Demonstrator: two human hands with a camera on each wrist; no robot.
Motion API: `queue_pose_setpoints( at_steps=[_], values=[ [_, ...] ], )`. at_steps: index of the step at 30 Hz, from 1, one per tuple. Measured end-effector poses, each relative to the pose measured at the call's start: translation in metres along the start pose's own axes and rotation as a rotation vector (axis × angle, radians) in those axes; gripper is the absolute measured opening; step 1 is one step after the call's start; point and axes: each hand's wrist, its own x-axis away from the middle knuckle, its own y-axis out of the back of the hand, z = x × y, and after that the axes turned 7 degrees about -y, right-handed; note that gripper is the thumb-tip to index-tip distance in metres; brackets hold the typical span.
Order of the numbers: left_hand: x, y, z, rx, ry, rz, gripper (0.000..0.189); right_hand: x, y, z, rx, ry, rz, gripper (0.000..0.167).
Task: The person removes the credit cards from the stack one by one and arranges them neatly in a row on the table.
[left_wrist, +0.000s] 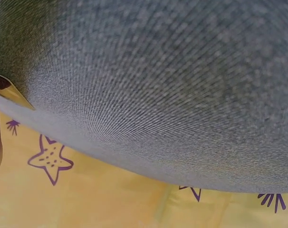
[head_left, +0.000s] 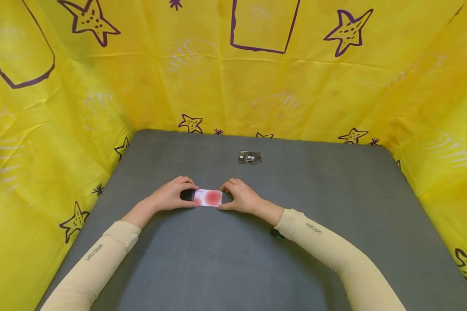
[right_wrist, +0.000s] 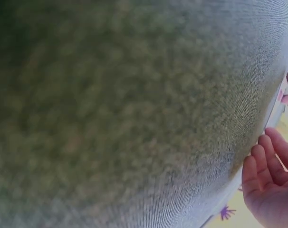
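Both hands meet over the middle of the grey table at a white card (head_left: pixel 208 198) printed with red-pink circles. My left hand (head_left: pixel 168 194) pinches its left end between thumb and fingers. At the opposite end my right hand (head_left: pixel 241 196) grips the card the same way. A dark patch shows inside the left hand's curve; whether it is shadow or an object, I cannot tell. Beyond the hands lies a black card (head_left: pixel 250 157) marked "Vip". In the right wrist view, the right hand (right_wrist: pixel 272 185) shows curled fingers near a pale edge.
A grey cloth-covered table (head_left: pixel 233 259) extends around the hands. Yellow curtains (head_left: pixel 233 86) with purple starfish drawings enclose its back and sides. In the left wrist view, a thin glossy yellowish corner (left_wrist: pixel 13 92) shows at the left edge.
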Motion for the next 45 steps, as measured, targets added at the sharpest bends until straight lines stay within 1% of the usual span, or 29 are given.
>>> queue_pose_setpoints(
  at_steps=[4, 7, 13, 16, 19, 23, 26, 33, 36, 42, 45],
  values=[
    [-0.003, 0.001, -0.002, 0.004, 0.007, 0.005, 0.051, 0.002, 0.003, -0.001, -0.019, 0.002, -0.003, 0.050],
    [-0.005, 0.000, -0.004, 0.006, -0.003, -0.001, 0.049, 0.003, 0.005, -0.002, -0.038, 0.007, -0.013, 0.048],
    [-0.013, -0.003, -0.008, 0.039, -0.057, -0.054, 0.045, 0.007, 0.006, -0.010, -0.080, 0.009, -0.046, 0.044],
    [-0.017, -0.004, -0.011, 0.064, -0.063, -0.075, 0.043, 0.008, 0.007, -0.014, -0.113, 0.016, -0.067, 0.043],
    [-0.021, -0.004, -0.013, 0.077, -0.056, -0.081, 0.043, 0.009, 0.008, -0.018, -0.135, 0.019, -0.075, 0.042],
    [-0.026, -0.005, -0.017, 0.089, -0.040, -0.072, 0.043, 0.012, 0.011, -0.022, -0.161, 0.006, -0.083, 0.040],
    [-0.033, -0.006, -0.021, 0.102, -0.018, -0.074, 0.045, 0.014, 0.014, -0.026, -0.175, -0.001, -0.099, 0.039],
    [-0.051, -0.010, -0.029, 0.171, 0.022, -0.098, 0.048, 0.017, 0.021, -0.037, -0.210, -0.032, -0.116, 0.038],
    [-0.059, -0.012, -0.031, 0.189, 0.030, -0.117, 0.047, 0.018, 0.025, -0.041, -0.226, -0.046, -0.116, 0.039],
    [-0.072, -0.016, -0.036, 0.236, 0.012, -0.186, 0.049, 0.020, 0.032, -0.050, -0.240, -0.079, -0.133, 0.039],
    [-0.080, -0.018, -0.037, 0.260, 0.014, -0.195, 0.050, 0.020, 0.036, -0.054, -0.250, -0.096, -0.149, 0.039]
  ],
)
